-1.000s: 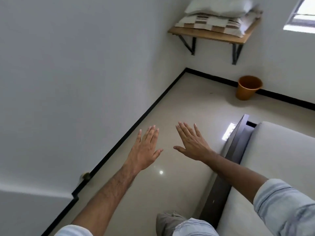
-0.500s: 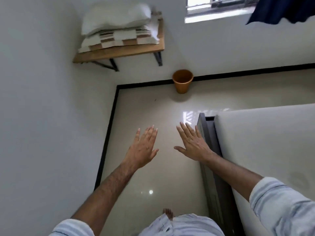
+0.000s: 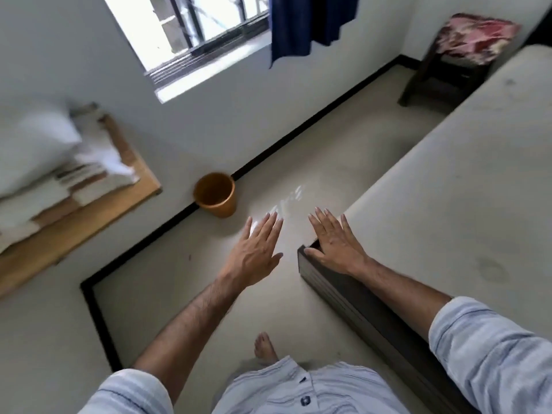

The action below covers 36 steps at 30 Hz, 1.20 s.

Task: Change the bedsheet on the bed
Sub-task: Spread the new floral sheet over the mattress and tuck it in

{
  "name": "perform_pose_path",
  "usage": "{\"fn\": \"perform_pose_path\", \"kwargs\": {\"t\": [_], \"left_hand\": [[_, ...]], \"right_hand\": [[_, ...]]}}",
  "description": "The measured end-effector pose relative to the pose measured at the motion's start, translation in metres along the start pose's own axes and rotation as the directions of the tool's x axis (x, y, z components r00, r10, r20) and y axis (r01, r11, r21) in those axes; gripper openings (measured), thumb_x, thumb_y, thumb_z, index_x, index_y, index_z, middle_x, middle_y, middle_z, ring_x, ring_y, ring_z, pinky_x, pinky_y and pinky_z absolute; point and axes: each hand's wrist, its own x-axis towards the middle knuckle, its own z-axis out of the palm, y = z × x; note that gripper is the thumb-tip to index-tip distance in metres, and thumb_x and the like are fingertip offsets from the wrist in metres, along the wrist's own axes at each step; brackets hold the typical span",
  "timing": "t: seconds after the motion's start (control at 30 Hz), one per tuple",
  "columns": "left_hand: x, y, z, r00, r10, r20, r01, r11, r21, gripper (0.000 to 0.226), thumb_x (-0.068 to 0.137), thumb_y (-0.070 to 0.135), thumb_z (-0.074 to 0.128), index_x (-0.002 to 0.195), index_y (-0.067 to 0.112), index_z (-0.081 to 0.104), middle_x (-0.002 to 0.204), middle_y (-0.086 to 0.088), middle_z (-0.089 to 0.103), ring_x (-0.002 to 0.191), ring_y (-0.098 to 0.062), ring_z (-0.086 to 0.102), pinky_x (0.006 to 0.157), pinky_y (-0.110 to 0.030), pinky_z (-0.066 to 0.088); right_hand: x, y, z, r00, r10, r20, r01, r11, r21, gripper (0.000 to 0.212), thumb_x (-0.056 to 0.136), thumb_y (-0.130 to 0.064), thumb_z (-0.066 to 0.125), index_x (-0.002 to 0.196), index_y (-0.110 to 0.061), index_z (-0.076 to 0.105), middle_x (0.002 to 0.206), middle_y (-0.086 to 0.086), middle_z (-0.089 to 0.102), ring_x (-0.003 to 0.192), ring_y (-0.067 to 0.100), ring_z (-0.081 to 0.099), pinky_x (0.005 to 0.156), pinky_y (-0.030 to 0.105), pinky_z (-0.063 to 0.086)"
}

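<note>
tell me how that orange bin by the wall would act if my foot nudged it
The orange bin looks like thin plastic and empty, so probably light. It narrows toward its base, so it may tip. On the glossy floor it would likely slide easily.

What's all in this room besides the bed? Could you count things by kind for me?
Pillow on the wall shelf: 1
Folded linen stack under it: 1
Wall shelf: 1
Orange bin: 1
Blue curtain: 1
Dark stool: 1
Patterned red cloth on the stool: 1
Total: 7
</note>
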Motion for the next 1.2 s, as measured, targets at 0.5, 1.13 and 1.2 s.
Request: {"fn": "perform_pose_path", "kwargs": {"t": [0.5, 1.13, 1.2], "left_hand": [[0.408, -0.102, -0.09, 0.857, 0.513, 0.048, -0.515, 0.848, 0.123, 0.08, 0.106, 0.046, 0.037, 0.16, 0.01, -0.009, 0.168, -0.009, -0.012, 0.156, -0.024, -0.012, 0.126, -0.051, -0.005], [0.913, -0.079, -0.202, 0.636, 0.771, -0.036, -0.748, 0.628, 0.213, 0.077, 0.101, 0.054, 0.017, 0.159, 0.004, 0.015, 0.166, -0.014, 0.021, 0.154, -0.029, 0.022, 0.122, -0.06, 0.014], [0.966, -0.074, -0.217, 0.625, 0.78, -0.026, -0.748, 0.608, 0.266, 0.077, 0.101, 0.055, 0.011, 0.159, 0.004, 0.014, 0.166, -0.013, 0.018, 0.154, -0.029, 0.021, 0.122, -0.059, 0.013]], "right_hand": [[0.238, 0.161, -0.056, 0.835, 0.532, -0.141, -0.515, 0.846, 0.142, 0.087, 0.095, -0.065, 0.04, 0.159, -0.016, 0.009, 0.168, 0.007, 0.001, 0.155, 0.026, 0.001, 0.123, 0.054, 0.004], [0.479, 0.481, -0.212, 0.61, 0.771, -0.183, -0.762, 0.634, 0.134, 0.089, 0.092, -0.066, 0.035, 0.16, -0.015, 0.009, 0.167, 0.01, 0.01, 0.154, 0.029, 0.01, 0.122, 0.057, 0.009], [0.502, 0.517, -0.228, 0.584, 0.791, -0.183, -0.782, 0.609, 0.135, 0.088, 0.093, -0.065, 0.037, 0.16, -0.015, 0.009, 0.167, 0.011, 0.01, 0.154, 0.029, 0.011, 0.122, 0.056, 0.009]]}}
